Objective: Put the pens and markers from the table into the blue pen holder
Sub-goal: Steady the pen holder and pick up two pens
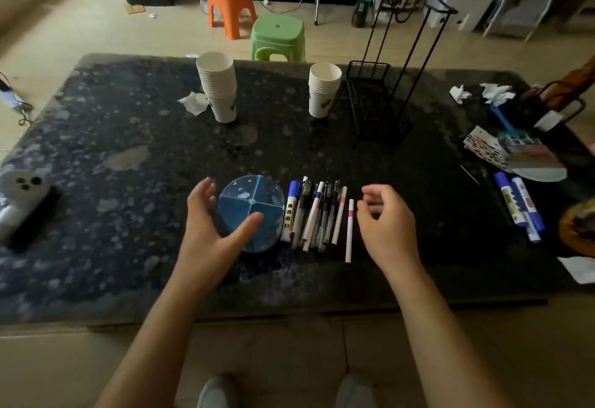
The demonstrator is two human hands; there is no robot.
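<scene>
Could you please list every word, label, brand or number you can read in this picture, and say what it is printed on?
No text can be read with certainty.
Blue-capped marker beside the blue pen holder: dark marks on its white label, too blurred to read.
Two blue markers at the right: printed labels, too small to read.
Paper cups: a dark green mark, not legible.
Printed card at the right: a pattern, no legible words.
</scene>
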